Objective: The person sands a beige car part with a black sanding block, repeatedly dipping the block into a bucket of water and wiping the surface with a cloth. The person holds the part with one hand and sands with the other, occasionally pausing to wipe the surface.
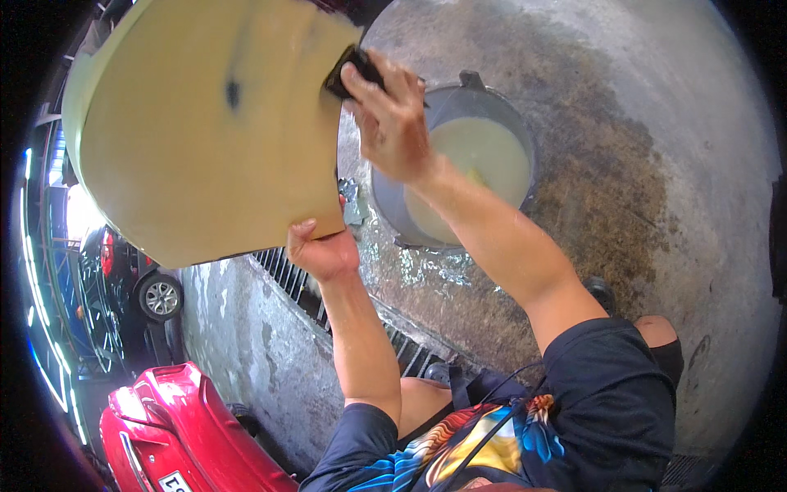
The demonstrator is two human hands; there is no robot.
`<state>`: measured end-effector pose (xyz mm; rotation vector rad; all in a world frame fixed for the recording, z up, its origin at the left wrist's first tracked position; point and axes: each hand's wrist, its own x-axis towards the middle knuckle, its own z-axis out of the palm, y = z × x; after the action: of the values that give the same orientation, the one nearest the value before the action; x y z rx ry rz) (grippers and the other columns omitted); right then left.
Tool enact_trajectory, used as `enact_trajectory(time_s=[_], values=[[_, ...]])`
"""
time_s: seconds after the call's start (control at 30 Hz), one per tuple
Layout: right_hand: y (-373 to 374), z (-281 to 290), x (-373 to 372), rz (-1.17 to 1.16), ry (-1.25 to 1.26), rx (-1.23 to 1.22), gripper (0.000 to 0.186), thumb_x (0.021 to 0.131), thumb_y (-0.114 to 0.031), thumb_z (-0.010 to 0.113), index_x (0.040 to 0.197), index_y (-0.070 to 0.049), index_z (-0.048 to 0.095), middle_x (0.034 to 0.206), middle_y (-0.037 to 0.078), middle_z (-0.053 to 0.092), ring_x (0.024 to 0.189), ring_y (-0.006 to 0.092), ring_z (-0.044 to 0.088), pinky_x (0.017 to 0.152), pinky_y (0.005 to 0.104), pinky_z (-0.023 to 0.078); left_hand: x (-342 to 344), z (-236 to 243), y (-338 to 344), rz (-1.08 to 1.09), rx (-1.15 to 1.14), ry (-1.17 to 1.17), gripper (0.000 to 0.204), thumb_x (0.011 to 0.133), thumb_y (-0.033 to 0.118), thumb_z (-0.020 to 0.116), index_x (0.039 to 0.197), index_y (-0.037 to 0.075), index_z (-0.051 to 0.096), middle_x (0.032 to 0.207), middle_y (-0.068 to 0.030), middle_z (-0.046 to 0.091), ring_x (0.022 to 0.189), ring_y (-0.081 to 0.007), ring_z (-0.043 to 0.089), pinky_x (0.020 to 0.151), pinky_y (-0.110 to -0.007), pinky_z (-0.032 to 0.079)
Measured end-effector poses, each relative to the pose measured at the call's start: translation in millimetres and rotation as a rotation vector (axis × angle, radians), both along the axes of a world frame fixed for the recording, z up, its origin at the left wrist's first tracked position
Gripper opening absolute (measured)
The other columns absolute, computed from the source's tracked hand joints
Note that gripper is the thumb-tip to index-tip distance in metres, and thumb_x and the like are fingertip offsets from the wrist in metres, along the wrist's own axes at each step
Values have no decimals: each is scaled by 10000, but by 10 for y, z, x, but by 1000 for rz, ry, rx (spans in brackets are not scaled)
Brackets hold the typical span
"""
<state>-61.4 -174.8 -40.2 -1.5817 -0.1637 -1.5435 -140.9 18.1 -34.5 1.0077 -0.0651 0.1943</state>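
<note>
A large curved car body panel (pixel 188 139), tan-yellow with a dark smudge in its upper part, fills the upper left. My left hand (pixel 324 250) grips its lower right corner, thumb on top and fingers hidden underneath. Up at the panel's right edge, my right hand (pixel 393 119) is closed around a dark block (pixel 352 72), which looks like a sanding block pressed to the surface. Behind my right forearm stands a grey tub (pixel 385 201) of cloudy yellowish water, with something pale yellow in it.
A metal floor grate (pixel 295 283) runs below the panel across wet concrete (pixel 533 74). A red car (pixel 180 426) is at lower left, and a dark car (pixel 123 287) stands beyond. A crumpled greenish scrap (pixel 352 202) lies beside the tub.
</note>
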Motion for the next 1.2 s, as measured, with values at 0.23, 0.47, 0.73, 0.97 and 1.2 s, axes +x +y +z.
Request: enact_trajectory(time_s=[0.23, 0.47, 0.73, 0.97, 1.2], values=[[5, -24, 55, -23, -68, 8, 467, 911, -95, 767, 1378, -108, 738, 1486, 285, 581, 1273, 457, 571, 1028, 557, 430, -21, 24, -28, 40, -14, 5, 543, 747, 185, 657, 1287, 144, 684, 1245, -42, 723, 1121, -262, 714, 927, -509, 597], [60, -72, 53, -34, 156, 103, 451, 911, -89, 767, 1360, -105, 733, 1463, 294, 587, 1273, 468, 564, 1042, 567, 424, -18, 21, -29, 64, 1, 28, 554, 736, 186, 658, 1288, 141, 680, 1231, -51, 713, 1104, -270, 708, 931, -512, 590], [21, 30, 34, -10, 91, 89, 452, 917, -109, 775, 1367, -105, 738, 1471, 286, 584, 1287, 464, 552, 1054, 555, 408, -15, 6, -12, 27, 18, -19, 565, 728, 183, 661, 1291, 141, 680, 1231, -54, 714, 1115, -268, 706, 941, -513, 580], [66, 4, 25, 27, 28, 43, 463, 904, -85, 781, 1365, -96, 736, 1477, 311, 574, 1299, 455, 550, 1050, 567, 413, -2, -1, 4, 30, -9, 4, 540, 745, 189, 660, 1283, 141, 687, 1220, -54, 724, 1098, -267, 711, 948, -506, 577], [17, 59, 39, 19, 70, 102, 488, 900, -86, 788, 1384, -101, 729, 1507, 305, 567, 1307, 465, 554, 1065, 574, 403, -9, 12, -11, 36, 3, 2, 530, 749, 194, 659, 1276, 142, 687, 1221, -51, 724, 1096, -264, 709, 950, -502, 572]])
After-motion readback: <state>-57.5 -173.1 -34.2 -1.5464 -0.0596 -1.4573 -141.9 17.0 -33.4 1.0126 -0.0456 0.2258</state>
